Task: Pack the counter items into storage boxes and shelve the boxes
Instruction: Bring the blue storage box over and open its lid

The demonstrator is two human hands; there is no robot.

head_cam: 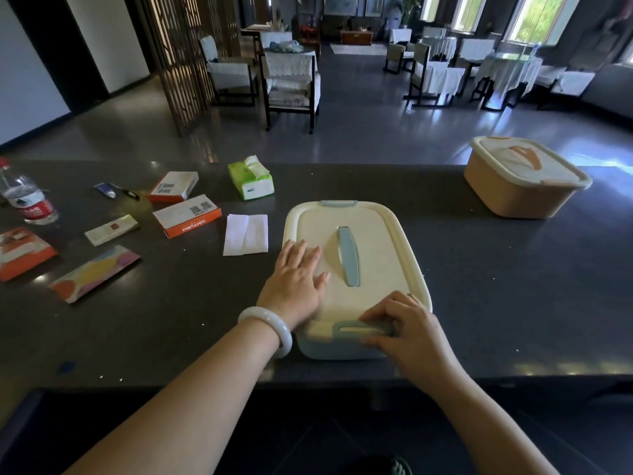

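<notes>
Left hand: fingers straight, spread flat on the cream lid of the blue storage box, left of the blue lid handle. White bangle on that wrist.

Right hand: fingers curled over the near blue latch at the box's near edge, gripping it. Far latch sits flat against the lid.

Blue box sits mid-worktop, near end close to the near edge. Bare worktop to its right and behind it up to the orange storage box, lid on, far right, well apart.

Left of the box, all on the worktop:
- white folded paper, just beside the box's left side
- green tissue pack, farther back
- two white-and-orange cartons
- small blue tube next to a dark thin item, too small to tell
- white sachet
- pastel flat packet
- orange-white pack at the left edge
- water bottle, red label, far left

Nothing between the hands and the box. Beyond the worktop's far edge: floor, chairs, covered tables.
</notes>
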